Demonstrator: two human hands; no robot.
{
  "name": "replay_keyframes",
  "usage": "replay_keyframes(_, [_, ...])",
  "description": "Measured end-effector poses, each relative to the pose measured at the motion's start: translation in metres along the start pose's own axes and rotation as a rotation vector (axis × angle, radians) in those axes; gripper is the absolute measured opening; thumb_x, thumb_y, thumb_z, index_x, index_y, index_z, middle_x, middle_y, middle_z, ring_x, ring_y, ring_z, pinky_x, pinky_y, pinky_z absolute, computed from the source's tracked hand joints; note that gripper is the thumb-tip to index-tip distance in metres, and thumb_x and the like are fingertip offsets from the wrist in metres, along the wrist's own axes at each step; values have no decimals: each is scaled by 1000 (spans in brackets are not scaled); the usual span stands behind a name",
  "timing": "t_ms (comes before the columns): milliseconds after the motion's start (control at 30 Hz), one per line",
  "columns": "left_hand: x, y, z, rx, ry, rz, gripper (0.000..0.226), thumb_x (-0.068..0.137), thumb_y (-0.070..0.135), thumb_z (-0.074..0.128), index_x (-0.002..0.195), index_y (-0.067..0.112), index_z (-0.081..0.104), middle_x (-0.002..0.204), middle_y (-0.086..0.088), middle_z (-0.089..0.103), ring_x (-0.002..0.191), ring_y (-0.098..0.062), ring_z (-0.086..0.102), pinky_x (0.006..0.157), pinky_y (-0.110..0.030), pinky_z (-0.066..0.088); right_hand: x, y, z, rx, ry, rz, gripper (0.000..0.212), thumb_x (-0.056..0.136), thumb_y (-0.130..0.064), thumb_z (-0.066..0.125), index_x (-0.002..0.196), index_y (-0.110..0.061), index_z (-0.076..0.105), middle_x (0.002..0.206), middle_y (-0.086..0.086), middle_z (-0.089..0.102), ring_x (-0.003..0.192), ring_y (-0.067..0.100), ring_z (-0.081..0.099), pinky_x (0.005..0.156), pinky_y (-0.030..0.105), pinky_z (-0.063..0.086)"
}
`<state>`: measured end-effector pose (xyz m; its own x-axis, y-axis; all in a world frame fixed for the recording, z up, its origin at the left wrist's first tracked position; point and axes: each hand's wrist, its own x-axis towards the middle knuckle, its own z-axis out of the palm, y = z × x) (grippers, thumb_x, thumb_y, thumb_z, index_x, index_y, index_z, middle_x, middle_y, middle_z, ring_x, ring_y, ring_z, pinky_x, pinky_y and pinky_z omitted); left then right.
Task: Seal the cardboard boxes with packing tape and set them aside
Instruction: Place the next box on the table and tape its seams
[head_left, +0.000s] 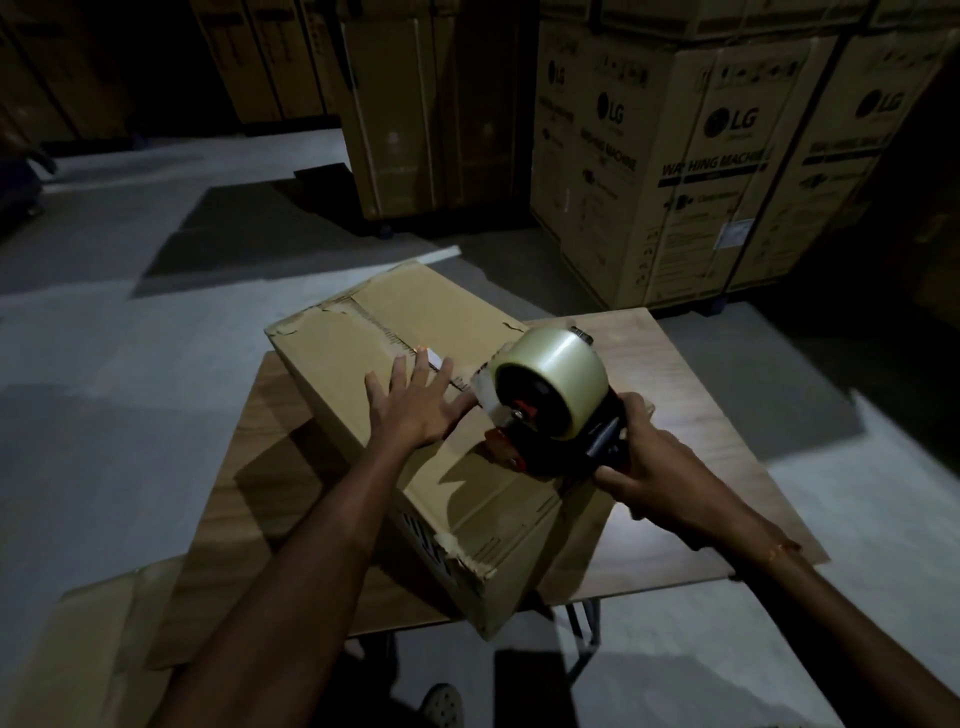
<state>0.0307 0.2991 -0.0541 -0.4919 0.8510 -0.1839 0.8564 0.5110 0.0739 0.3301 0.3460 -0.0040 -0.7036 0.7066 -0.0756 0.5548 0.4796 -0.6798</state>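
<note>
Cardboard, worn and torn along its edges, fills the centre of a dim warehouse scene: a brown box (415, 415) lies at an angle on a wooden tabletop (691, 374), one near corner jutting past the front edge. The person's left hand (415, 405) lies flat on the box's top, fingers spread and straight, pressing beside the centre seam where the flaps meet. A small white label (434, 359) sits on the seam just beyond the fingertips.

The right hand (636, 462) grips the handle of a black-and-red tape dispenser (550, 415), fingers curled round it. The dispenser carries a thick roll of clear packing tape (558, 366) and rests on the box's top near its right edge, with a short length of tape running from it toward the left hand.

A thin bracelet (779, 552) circles the right wrist. Flattened cardboard (88, 639) lies at lower left beside the tabletop. Behind, on the grey concrete floor (104, 338), stand tall cartons (727, 171) printed with "LG" and "WASHING MACHINE", with more plain cartons (415, 114) in shadow to their left.
</note>
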Motion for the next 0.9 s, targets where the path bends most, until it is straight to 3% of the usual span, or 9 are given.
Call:
replay_keyframes(167, [-5,5,1,-41,35,-38,88,87,85,5,161,37,2,170,-1,-12,155,-34,-14,113,-73,-9,-22,13,-4,122,-1,15,60,95,-13,66,133,-33,25,83,0,67,57,15,63,52,24,51])
replay_keyframes(333, [-23,22,5,-38,36,-35,87,92,81,6,162,30,3,169,-1,-15,155,-33,-15,111,-75,-12,-23,17,2,220,20,-11,68,92,-9,67,126,-50,24,92,4,70,64,23,63,54,32,56])
replay_keyframes(567, [-46,38,21,10,8,148,88,96,71,37,162,28,-3,169,2,-17,156,-26,-12,117,-70,-6,-23,19,5,245,21,-1,68,91,-10,67,129,-47,26,96,2,70,69,21,66,55,28,54])
replay_keyframes(800, [-46,37,22,-40,14,154,89,95,73,36,162,31,-2,169,4,-15,156,-24,-9,117,-66,-6,-25,15,6,151,53,-3,56,92,-13,67,126,-34,28,94,0,65,62,17,61,49,26,50])
replay_keyframes(900, [-46,35,22,-29,30,157,85,97,63,43,162,31,-1,170,6,-14,156,-23,-8,117,-66,-5,-24,9,1,109,32,-13,52,93,-14,66,124,-32,28,92,1,64,62,17,61,48,27,51])
